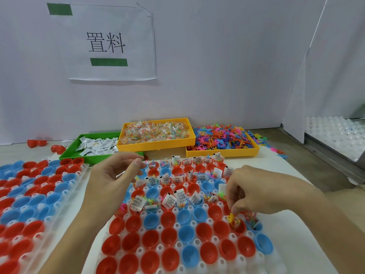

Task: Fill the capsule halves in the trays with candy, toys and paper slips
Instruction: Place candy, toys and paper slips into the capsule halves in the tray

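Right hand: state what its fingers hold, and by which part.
The right hand pinches a small yellow toy by its top, over a red capsule half. Left hand holds nothing visible.

Two bare forearms; left hand (pixel 112 175); right hand (pixel 254 190)

Pale lilac-white wall (pixel 217 66) fills the upper half, evenly lit, no hard shadows. A creased paper sign (pixel 110 44) is stuck to it, left of centre: two large black characters, a green bar beneath them, a green block at the top left corner; its top right corner curls away from the wall. At right a white partition panel (pixel 324 76) stands forward of the wall, leaning. Behind its lower edge, a metal rail (pixel 325 149) runs diagonally. The table (pixel 15 153) is light, off-white, meeting the wall at a straight edge.
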Motion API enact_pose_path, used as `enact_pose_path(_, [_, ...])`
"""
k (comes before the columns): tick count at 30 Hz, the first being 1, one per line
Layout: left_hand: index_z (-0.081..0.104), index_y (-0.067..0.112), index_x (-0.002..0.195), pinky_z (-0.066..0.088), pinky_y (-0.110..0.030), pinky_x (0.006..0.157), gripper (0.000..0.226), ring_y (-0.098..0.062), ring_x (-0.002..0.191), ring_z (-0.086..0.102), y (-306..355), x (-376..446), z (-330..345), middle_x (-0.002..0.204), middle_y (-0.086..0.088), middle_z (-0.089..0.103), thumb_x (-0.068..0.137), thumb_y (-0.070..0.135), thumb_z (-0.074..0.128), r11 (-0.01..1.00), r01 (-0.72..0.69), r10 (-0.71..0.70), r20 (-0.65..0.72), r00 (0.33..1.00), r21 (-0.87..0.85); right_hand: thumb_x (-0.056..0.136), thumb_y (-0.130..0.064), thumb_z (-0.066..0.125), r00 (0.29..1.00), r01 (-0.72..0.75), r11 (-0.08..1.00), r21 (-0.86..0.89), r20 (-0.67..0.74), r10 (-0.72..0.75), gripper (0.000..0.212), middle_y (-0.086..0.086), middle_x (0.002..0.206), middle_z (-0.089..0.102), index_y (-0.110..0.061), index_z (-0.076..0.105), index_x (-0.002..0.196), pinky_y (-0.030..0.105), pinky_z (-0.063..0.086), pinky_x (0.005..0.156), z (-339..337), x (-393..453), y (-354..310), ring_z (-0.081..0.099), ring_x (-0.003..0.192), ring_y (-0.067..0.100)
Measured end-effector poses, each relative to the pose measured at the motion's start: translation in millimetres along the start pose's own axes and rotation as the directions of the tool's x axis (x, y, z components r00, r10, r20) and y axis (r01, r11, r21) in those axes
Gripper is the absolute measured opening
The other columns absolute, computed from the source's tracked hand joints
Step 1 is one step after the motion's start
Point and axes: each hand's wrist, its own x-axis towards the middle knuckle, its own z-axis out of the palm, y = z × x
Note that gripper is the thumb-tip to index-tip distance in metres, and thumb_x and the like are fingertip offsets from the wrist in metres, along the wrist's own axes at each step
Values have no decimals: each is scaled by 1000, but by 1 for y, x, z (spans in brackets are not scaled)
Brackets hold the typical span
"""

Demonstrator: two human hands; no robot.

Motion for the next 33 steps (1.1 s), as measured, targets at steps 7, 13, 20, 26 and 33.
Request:
enact_pose_path(7, [72,18,96,55,-17,67,26,-11,78,71,2,-1,0,84,2,75,80,36,62,1000,-3,3,3,1000,11,87,-25,76,1000,8,1000,-26,17,-7,11,-10,81,70,-30,75,78,17,49,59,-4,-2,-2,65,73,4])
enact_pose_path(13, [73,18,95,56,-19,68,24,-13,78,71,2,-1,-1,83,1,75,81,34,62,1000,2,-2,-3,1000,7,85,-23,78,997,4,1000,-3,78,-4,4,-14,80,73,-26,80,87,18,57,68,-2,-1,-8,67,73,2])
enact_pose_path(20, [74,15,94,54,-21,61,19,-14,71,67,-5,2,-3,83,0,75,97,12,55,1000,29,-29,-35,999,7,86,-36,75,998,67,996,50,6,-68,11,-40,73,60,-46,76,92,15,46,59,-10,1,3,58,76,-15])
enact_pose_path(26, [72,21,83,48,-23,57,24,-7,65,60,-23,22,-20,73,3,71,97,13,55,978,141,-95,-267,959,156,92,-33,68,851,224,937,268,-522,-55,13,-25,88,71,-44,75,94,14,48,64,-4,43,34,63,84,-4])
enact_pose_path(33, [74,6,104,47,-28,77,18,-14,81,59,-58,94,-39,101,-10,72,91,7,61,783,336,-154,-360,920,524,97,-17,60,566,337,795,505,-783,258,20,-19,95,69,-35,68,101,22,46,65,50,81,75,62,87,-1])
